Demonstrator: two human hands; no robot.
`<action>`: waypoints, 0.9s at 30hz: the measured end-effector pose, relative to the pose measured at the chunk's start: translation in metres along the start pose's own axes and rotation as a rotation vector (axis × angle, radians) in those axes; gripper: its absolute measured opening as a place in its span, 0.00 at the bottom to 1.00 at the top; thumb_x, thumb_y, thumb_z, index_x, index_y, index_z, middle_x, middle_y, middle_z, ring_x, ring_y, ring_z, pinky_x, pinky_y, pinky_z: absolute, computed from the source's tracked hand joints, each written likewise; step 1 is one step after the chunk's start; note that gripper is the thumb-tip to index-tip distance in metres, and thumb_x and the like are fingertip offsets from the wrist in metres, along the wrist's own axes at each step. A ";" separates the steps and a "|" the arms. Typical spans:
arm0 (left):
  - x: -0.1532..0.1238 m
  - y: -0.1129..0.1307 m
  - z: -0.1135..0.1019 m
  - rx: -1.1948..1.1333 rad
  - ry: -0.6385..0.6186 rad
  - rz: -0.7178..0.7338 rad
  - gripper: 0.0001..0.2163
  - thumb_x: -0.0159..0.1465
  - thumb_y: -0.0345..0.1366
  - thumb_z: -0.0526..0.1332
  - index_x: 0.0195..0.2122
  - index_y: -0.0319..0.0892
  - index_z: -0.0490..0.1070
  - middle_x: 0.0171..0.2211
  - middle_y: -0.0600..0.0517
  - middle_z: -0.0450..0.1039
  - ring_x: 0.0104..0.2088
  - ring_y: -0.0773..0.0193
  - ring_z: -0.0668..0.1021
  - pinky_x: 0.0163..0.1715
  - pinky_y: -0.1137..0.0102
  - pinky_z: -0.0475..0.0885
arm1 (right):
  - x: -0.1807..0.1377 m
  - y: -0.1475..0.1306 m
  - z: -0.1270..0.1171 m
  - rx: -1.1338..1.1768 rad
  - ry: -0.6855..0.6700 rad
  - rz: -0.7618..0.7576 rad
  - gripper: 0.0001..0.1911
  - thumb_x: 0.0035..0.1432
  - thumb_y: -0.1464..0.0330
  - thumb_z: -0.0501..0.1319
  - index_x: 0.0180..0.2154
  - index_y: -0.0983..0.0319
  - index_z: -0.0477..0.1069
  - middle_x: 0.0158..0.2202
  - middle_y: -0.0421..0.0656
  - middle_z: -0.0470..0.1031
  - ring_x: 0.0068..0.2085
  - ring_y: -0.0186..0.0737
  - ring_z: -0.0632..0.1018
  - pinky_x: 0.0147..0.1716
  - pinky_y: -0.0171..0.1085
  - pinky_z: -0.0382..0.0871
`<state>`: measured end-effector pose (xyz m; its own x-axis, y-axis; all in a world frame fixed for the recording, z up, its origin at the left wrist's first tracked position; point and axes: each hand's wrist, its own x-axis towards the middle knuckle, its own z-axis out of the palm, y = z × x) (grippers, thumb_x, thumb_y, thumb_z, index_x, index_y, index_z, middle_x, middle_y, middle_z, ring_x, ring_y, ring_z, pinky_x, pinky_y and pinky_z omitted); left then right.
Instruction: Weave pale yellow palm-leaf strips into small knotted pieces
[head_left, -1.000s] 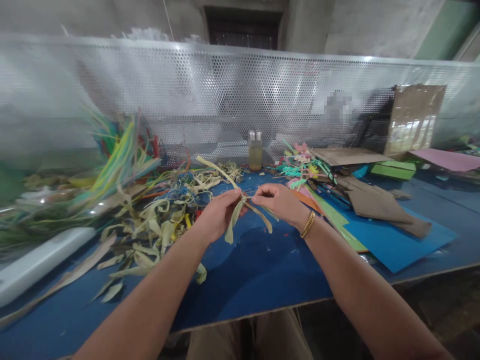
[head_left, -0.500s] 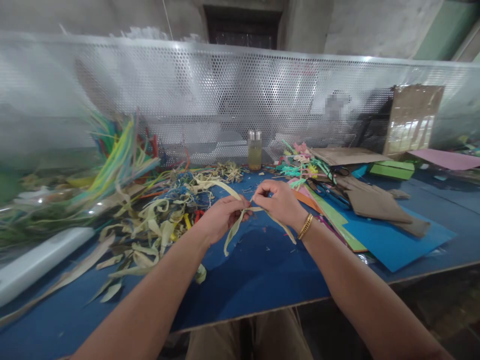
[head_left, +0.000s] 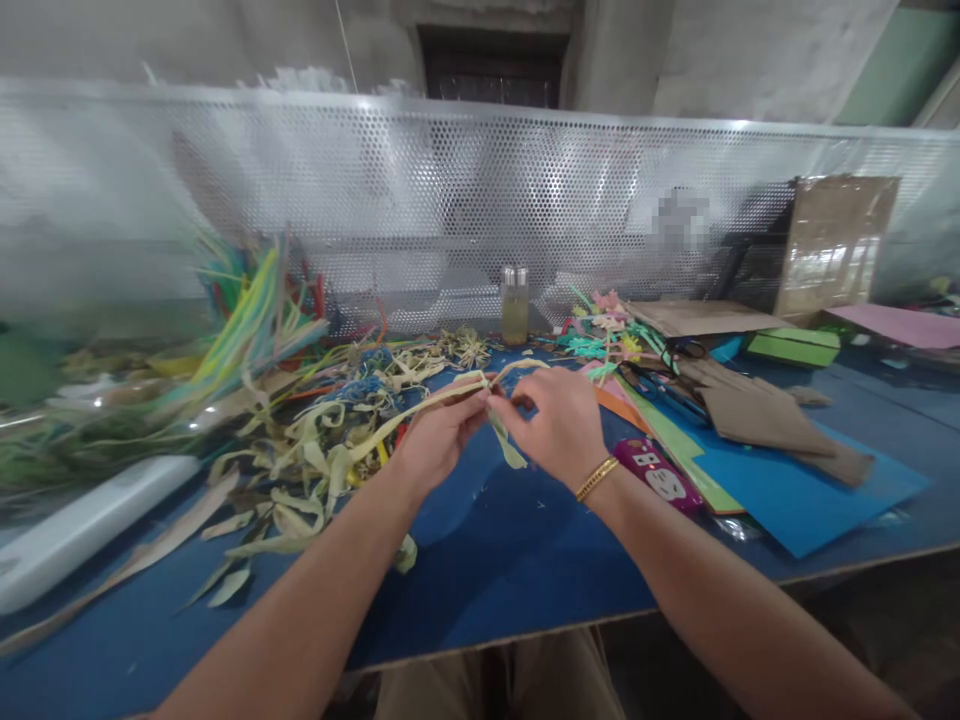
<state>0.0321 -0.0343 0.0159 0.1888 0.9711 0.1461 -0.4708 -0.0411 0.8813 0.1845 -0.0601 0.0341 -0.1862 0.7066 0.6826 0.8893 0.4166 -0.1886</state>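
Observation:
Both hands meet over the middle of the blue table (head_left: 495, 560). My left hand (head_left: 435, 440) pinches a pale yellow-green leaf strip (head_left: 405, 412) that runs out to the left over the heap. My right hand (head_left: 551, 420), with a gold bracelet at the wrist, is closed on the same strip where it folds; a short end hangs down between the hands. The fingertips of both hands touch at the fold.
A heap of cut leaf strips (head_left: 300, 460) and coloured straws (head_left: 240, 320) lies at left. A small glass bottle (head_left: 514, 305) stands at the back by a perforated metal screen (head_left: 450, 200). Coloured paper sheets (head_left: 795, 490), a purple socket block (head_left: 660, 478) and a cardboard box (head_left: 832, 245) are at right.
The hands have shifted slightly up and turned the strip: its long end, which hung down between them, now stretches left over the heap. The purple socket block has come into view.

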 end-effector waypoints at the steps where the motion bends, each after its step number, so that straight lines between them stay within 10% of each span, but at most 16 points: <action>1: 0.000 0.000 0.000 0.016 -0.003 0.012 0.12 0.51 0.30 0.70 0.39 0.39 0.78 0.35 0.50 0.78 0.35 0.67 0.78 0.35 0.77 0.73 | -0.002 -0.003 0.003 -0.019 -0.019 0.007 0.22 0.58 0.51 0.56 0.24 0.61 0.70 0.26 0.43 0.72 0.35 0.41 0.71 0.37 0.40 0.54; 27: 0.000 -0.007 0.008 -0.123 0.204 0.045 0.12 0.48 0.24 0.68 0.34 0.39 0.77 0.33 0.51 0.79 0.34 0.68 0.79 0.36 0.75 0.73 | -0.010 -0.021 0.014 -0.129 -0.146 -0.205 0.12 0.61 0.69 0.51 0.32 0.62 0.71 0.31 0.44 0.74 0.37 0.42 0.71 0.37 0.43 0.54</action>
<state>0.0423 -0.0362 0.0131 -0.0071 0.9968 0.0791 -0.5789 -0.0686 0.8125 0.1622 -0.0677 0.0212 -0.4175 0.6938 0.5868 0.8709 0.4898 0.0405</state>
